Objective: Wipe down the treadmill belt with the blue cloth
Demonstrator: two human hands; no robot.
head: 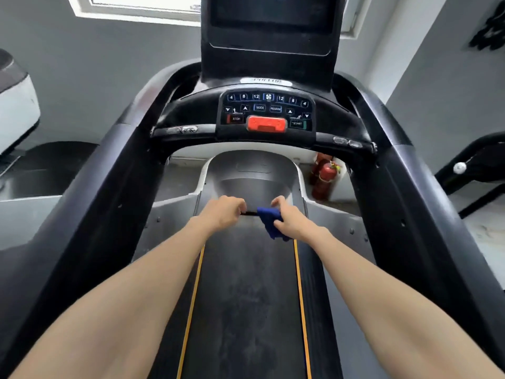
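Blue cloth point(269, 220) gripped by right hand point(291, 219); left hand point(221, 212) fingers curled, seemingly empty; extinguisher point(323, 179) beyond belt point(246, 296).

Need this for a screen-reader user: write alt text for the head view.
From above, a person's right hand grips a blue cloth at the front end of a smudged treadmill belt, the left hand beside it with fingers curled. The button console rises ahead, and a red fire extinguisher stands on the floor beyond it.
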